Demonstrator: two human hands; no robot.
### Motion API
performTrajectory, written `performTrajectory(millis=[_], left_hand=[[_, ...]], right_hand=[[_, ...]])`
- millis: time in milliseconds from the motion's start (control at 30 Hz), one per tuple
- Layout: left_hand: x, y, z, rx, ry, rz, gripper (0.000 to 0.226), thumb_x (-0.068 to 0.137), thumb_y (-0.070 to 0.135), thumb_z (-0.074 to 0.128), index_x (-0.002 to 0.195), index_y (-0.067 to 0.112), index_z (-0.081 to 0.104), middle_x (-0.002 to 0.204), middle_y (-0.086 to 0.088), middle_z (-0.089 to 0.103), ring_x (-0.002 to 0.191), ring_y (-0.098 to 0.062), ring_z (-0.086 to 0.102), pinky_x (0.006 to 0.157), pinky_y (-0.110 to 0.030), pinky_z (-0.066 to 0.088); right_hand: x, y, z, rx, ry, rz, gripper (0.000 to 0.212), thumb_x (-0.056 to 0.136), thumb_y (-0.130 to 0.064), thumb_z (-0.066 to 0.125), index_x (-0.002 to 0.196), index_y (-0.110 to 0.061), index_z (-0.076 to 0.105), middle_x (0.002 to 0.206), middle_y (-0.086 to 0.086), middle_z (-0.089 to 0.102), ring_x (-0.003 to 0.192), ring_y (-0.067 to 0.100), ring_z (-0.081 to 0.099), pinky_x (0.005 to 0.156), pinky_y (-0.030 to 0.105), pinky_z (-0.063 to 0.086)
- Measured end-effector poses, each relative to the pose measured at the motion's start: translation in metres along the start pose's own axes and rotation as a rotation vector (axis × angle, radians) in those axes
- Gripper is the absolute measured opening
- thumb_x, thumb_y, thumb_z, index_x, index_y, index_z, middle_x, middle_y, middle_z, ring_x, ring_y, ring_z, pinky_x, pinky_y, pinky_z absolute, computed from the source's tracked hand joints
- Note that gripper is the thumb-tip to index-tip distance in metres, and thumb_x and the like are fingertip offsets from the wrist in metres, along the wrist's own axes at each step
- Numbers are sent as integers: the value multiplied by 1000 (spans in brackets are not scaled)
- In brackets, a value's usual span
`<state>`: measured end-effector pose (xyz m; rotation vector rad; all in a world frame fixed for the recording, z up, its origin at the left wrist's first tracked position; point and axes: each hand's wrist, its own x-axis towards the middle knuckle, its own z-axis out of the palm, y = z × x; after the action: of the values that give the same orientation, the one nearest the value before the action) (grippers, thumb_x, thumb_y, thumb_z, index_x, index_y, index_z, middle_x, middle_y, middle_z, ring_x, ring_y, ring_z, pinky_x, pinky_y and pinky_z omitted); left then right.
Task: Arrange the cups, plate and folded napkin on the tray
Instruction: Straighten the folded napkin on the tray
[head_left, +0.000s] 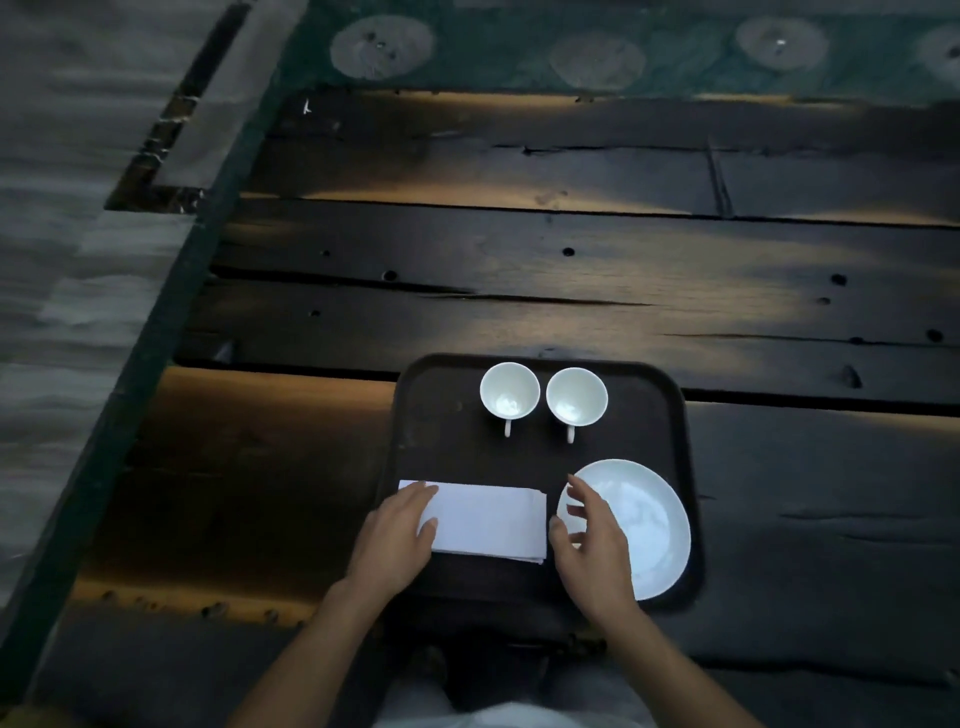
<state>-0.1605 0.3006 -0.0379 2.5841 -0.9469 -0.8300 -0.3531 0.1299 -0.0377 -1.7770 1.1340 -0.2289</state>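
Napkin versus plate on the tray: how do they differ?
The napkin is rectangular, matte and near-left; the plate is round, glossy and near-right. The left hand rests on the napkin; the right hand hovers over the plate's edge. Both are white, on the tray.

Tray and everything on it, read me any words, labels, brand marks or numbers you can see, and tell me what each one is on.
None: no readable text anywhere.
The tray, both cups, the plate and the folded napkin are all plain.
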Motion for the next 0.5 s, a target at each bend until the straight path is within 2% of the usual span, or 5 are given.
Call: performTrajectory(millis=[33, 100, 233, 400, 500], left_hand=[[2, -4, 0, 69, -8, 54, 53, 103, 30, 51, 154, 21, 41, 160, 1, 40, 146, -16, 36, 118, -32, 27], [4, -15, 1, 194, -23, 140, 57, 103, 34, 47, 158, 24, 32, 165, 1, 31, 151, -18, 27, 122, -36, 21], [11, -33, 8, 349, -40, 216, 63, 104, 38, 39, 161, 27, 14, 170, 1, 14, 156, -20, 11, 124, -46, 4], [22, -52, 19, 446, -53, 310, 64, 106, 36, 32, 162, 19, 5, 171, -2, 4, 157, -20, 5, 123, -53, -4], [25, -61, 27, 489, -81, 350, 66, 106, 36, 28, 162, 17, 0, 171, -3, -6, 157, -18, -4, 120, -57, -12]], right_hand=[[-4, -1, 5, -25, 6, -20, 54, 95, -13, 62, 146, -22, 49, 139, -7, 57, 118, 8, 56, 84, 20, 52], [-14, -6, 21, -72, 20, -61, 51, 96, -13, 61, 145, -19, 50, 140, -5, 58, 121, 11, 56, 93, 29, 55], [-26, -19, 62, -130, 33, -110, 48, 97, -14, 60, 144, -16, 52, 143, -2, 57, 126, 18, 56, 105, 41, 49], [-23, -29, 115, -240, -15, -198, 47, 102, -20, 55, 149, -16, 47, 151, -1, 52, 141, 15, 45, 117, 22, 29], [-13, -32, 147, -324, -125, -280, 53, 107, -32, 42, 157, -17, 34, 165, -2, 32, 155, 12, 20, 125, 25, 15]])
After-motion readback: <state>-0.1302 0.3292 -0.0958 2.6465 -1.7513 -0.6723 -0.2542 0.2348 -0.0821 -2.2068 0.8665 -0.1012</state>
